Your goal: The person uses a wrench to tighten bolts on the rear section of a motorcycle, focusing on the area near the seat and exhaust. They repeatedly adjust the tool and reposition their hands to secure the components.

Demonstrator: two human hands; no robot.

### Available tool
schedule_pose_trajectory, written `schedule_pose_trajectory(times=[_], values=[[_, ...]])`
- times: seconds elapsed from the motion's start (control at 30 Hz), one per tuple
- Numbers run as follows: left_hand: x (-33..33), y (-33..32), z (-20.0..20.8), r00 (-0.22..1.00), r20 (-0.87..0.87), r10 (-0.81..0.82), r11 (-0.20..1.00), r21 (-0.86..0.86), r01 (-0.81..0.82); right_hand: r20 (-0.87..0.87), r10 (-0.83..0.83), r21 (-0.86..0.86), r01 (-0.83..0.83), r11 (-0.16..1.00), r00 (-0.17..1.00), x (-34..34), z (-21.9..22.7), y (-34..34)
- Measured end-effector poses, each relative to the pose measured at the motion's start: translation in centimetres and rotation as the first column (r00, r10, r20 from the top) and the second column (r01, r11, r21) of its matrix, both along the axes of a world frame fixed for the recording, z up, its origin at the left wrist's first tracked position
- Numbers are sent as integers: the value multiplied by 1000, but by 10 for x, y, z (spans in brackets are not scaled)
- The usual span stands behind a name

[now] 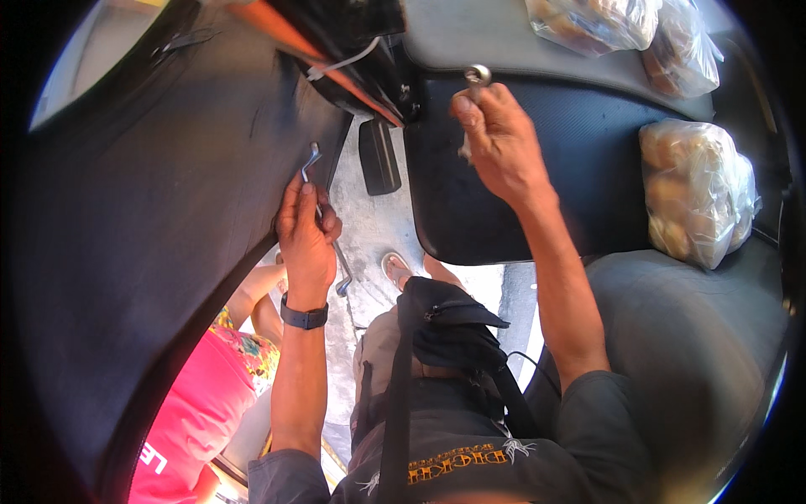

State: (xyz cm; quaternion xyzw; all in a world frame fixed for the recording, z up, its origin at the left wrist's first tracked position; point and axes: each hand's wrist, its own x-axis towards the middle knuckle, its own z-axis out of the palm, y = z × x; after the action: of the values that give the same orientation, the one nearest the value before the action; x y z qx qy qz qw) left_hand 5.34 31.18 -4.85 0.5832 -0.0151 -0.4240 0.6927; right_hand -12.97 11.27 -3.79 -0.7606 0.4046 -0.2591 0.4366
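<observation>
My left hand [307,239] pinches a long metal double-ended wrench [341,262] with bent ends. One end of it points up past my fingers, and the other hangs below the hand. Closed around a shorter metal wrench [478,77], my right hand [505,147] is raised over a black textured panel [579,210]. A round ring end shows above that fist; most of the shaft is hidden by the fingers. The two hands are apart, with a black pedal-like block [379,157] between and beyond them.
Clear plastic bags of brownish, rounded items [697,193] rest on the grey seat [663,294] and panel at right. An orange bar [277,29] with a white tie slants at the top. A person in a pink shirt [197,395] is at lower left, beside the dark padded side [168,210].
</observation>
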Motion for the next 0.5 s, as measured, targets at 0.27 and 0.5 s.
schedule_pose_trajectory(times=[0.27, 0.5], values=[[0, -6, -10, 1000, -22, -12, 1000, -9, 12, 547, -45, 189, -71, 979, 836, -46, 34, 32], [1, -12, -16, 998, -53, -14, 1000, -24, 12, 599, -206, 625, -290, 725, 773, -21, -8, 72]])
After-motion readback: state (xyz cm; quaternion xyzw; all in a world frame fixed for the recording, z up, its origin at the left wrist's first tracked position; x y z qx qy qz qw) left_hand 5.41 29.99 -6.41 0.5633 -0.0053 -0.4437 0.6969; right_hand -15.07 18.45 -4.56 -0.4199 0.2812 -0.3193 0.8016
